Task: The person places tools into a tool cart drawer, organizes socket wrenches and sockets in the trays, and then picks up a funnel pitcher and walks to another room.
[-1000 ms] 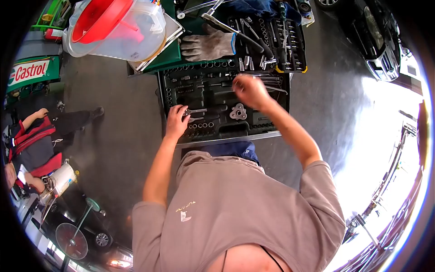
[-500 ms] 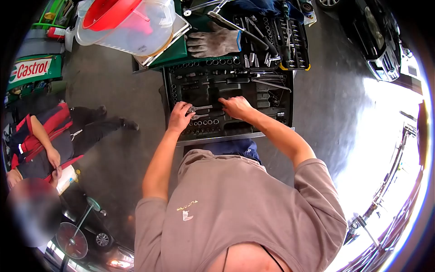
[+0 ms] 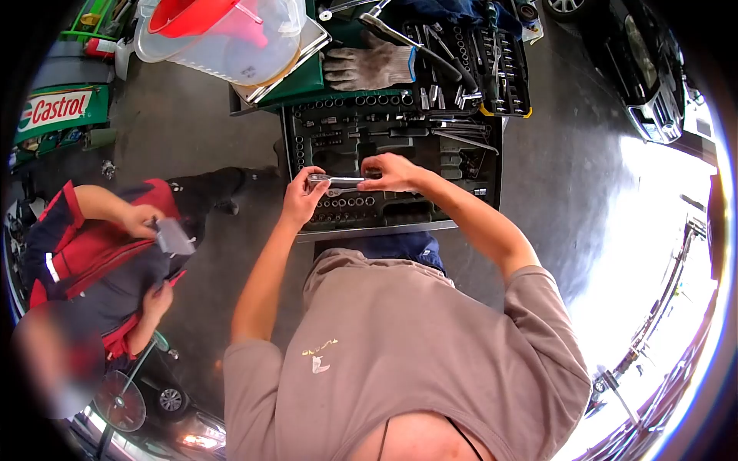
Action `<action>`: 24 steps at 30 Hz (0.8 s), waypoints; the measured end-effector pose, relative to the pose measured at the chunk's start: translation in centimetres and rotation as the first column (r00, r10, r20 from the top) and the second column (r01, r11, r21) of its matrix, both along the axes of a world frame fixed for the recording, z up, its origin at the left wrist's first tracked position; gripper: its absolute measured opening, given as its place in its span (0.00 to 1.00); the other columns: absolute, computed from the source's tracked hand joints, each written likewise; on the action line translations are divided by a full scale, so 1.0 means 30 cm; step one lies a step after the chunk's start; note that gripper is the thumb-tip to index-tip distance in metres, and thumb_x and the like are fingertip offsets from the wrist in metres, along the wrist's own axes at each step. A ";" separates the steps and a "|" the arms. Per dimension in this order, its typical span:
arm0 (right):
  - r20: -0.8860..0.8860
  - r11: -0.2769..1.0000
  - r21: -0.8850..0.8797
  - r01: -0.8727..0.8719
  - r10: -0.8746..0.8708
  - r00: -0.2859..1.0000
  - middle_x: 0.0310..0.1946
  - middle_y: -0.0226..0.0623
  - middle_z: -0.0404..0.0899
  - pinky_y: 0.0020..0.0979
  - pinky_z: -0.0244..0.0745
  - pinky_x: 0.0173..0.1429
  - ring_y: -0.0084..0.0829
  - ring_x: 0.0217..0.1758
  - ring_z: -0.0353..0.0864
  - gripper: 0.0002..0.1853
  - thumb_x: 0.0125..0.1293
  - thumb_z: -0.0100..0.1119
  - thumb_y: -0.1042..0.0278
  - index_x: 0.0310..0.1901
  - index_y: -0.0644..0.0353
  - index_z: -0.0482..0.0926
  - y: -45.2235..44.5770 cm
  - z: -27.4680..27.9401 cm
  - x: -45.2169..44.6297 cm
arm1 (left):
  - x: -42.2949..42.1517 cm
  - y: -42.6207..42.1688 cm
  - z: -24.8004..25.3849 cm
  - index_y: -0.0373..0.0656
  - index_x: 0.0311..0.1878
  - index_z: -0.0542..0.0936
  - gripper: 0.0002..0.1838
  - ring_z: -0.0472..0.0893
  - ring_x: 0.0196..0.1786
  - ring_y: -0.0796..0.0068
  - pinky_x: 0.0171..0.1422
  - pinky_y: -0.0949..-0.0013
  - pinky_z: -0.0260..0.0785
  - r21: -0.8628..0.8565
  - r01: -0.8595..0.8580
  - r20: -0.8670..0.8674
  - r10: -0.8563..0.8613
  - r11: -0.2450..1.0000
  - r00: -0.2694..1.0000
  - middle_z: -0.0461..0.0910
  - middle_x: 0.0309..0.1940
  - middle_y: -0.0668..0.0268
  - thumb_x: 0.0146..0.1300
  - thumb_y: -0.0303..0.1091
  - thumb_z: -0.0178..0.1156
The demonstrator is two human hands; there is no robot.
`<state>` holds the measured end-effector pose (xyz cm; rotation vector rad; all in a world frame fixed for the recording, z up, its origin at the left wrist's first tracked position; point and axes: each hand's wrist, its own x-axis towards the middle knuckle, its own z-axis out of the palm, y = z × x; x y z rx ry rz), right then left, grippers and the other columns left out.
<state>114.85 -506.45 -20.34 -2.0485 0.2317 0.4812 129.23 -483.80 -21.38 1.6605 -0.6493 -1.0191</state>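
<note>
A chrome ratchet [image 3: 342, 180] lies level between my two hands, just above the open tool drawer [image 3: 401, 228]. My left hand [image 3: 301, 196] pinches its round head with thumb and fingers. At the handle's other end, my right hand [image 3: 390, 173] has its fingers closed around it. A second ratchet [image 3: 338, 191] rests in the tray right below. Near it sits a row of chrome sockets [image 3: 350, 203], and extension bars and other tools [image 3: 400, 132] fill the back of the tray.
On top of the cabinet are a stained work glove [image 3: 369, 66], a socket case [image 3: 503, 77], a long-handled wrench [image 3: 419, 52] and a clear tub [image 3: 246, 61] with a red funnel [image 3: 188, 15]. A co-worker [image 3: 100, 253] in red and dark clothes stands left, holding a grey object. A black car [image 3: 634, 69] is at right.
My hands have lifted the ratchet from its slot, and my right hand has moved from the tray onto its handle. The co-worker has come closer and raised a grey object.
</note>
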 end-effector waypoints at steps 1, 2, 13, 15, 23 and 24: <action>-0.079 0.944 0.319 0.089 -0.067 0.995 0.27 0.39 0.82 0.35 0.72 0.37 0.34 0.32 0.82 0.31 0.62 0.56 0.34 0.38 0.62 0.81 0.033 0.006 -0.007 | -0.025 0.007 0.007 0.41 0.53 0.72 0.15 0.73 0.29 0.79 0.36 0.74 0.67 -0.064 -0.061 -0.205 0.046 0.996 0.978 0.74 0.29 0.69 0.68 0.35 0.61; -0.172 0.783 0.594 0.187 -0.103 0.980 0.26 0.35 0.82 0.30 0.70 0.36 0.28 0.31 0.81 0.33 0.66 0.52 0.32 0.35 0.62 0.82 0.063 0.016 -0.012 | -0.051 0.012 0.017 0.41 0.54 0.71 0.14 0.72 0.27 0.82 0.33 0.76 0.66 -0.116 -0.136 -0.403 0.079 0.984 0.912 0.74 0.28 0.69 0.70 0.34 0.59; -0.542 0.337 0.753 0.565 -0.168 0.823 0.20 0.25 0.74 0.23 0.62 0.26 0.18 0.19 0.68 0.26 0.71 0.52 0.41 0.29 0.58 0.79 0.210 -0.004 -0.131 | -0.284 0.045 0.038 0.40 0.62 0.70 0.17 0.74 0.33 0.79 0.42 0.74 0.69 -0.165 -0.099 -0.551 -0.009 0.981 0.835 0.77 0.35 0.66 0.74 0.35 0.51; -0.532 0.388 0.715 0.581 -0.237 0.813 0.17 0.28 0.73 0.24 0.61 0.25 0.19 0.18 0.68 0.27 0.70 0.54 0.42 0.25 0.59 0.78 0.216 -0.025 -0.100 | -0.273 0.075 -0.002 0.41 0.62 0.69 0.17 0.74 0.32 0.78 0.41 0.73 0.69 -0.137 -0.230 -0.570 0.113 0.964 0.814 0.76 0.33 0.66 0.74 0.35 0.51; -0.197 0.965 -0.209 0.156 -0.198 0.960 0.30 0.50 0.85 0.45 0.80 0.47 0.48 0.39 0.85 0.30 0.57 0.59 0.35 0.29 0.60 0.86 0.216 -0.127 0.193 | -0.149 0.221 -0.120 0.42 0.45 0.71 0.07 0.77 0.24 0.80 0.29 0.77 0.70 0.087 -0.276 -0.287 0.289 0.957 0.913 0.77 0.24 0.67 0.72 0.34 0.56; -0.174 0.939 -0.343 0.028 -0.093 0.980 0.32 0.48 0.85 0.43 0.80 0.47 0.46 0.40 0.86 0.26 0.60 0.59 0.40 0.30 0.60 0.87 0.237 -0.127 0.224 | -0.147 0.168 -0.068 0.41 0.43 0.71 0.07 0.76 0.23 0.80 0.28 0.77 0.68 0.085 -0.255 -0.237 0.268 0.963 0.934 0.76 0.24 0.68 0.72 0.34 0.56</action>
